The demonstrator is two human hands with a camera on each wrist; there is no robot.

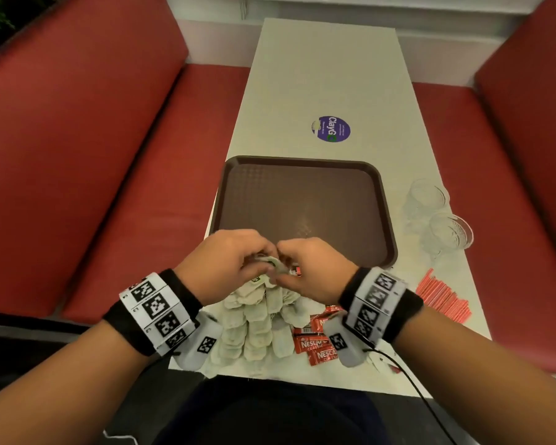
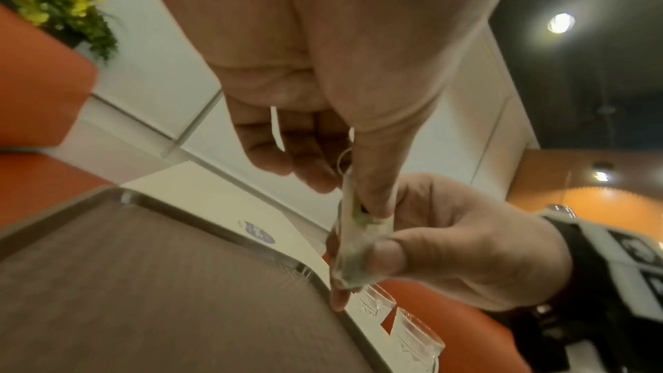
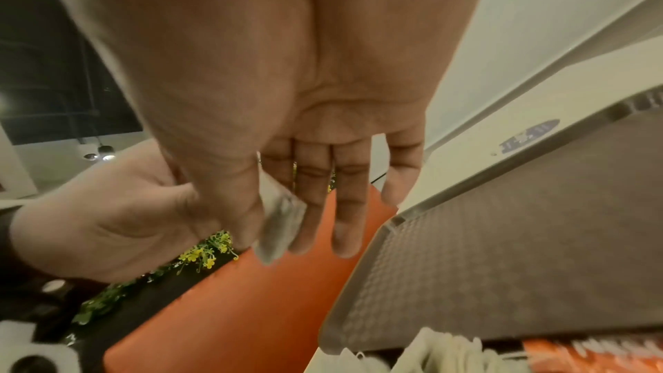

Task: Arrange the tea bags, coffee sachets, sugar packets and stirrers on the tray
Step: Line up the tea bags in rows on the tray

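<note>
A long white table [image 1: 328, 75] stands between two red benches [image 1: 87, 130]. On the table sits a big brown tray [image 1: 302, 194] with a raised rim and a bumpy floor, and nothing lies in the part that shows. Near the person, in front of the tray, is a heap of pale tea bags [image 1: 257, 326], soft and a bit crumpled, lying in rows. Just beside them on the right are red coffee sachets [image 1: 315, 345] with white letters. Further right lies a bunch of thin red stirrers [image 1: 443, 300], side by side. Two clear glasses [image 1: 440, 216] stand next to the tray's right edge. A round purple sticker [image 1: 331, 129] is stuck on the table beyond the tray.

Both hands meet over the near edge of the tray. The left hand [image 1: 228, 261] and the right hand [image 1: 312, 268] both pinch one tea bag [image 2: 353, 246] between thumb and fingers. It is flat, whitish and see-through, with greenish-brown tea inside and a thin white string looped at the top. It hangs in the air, not touching the tray
</note>
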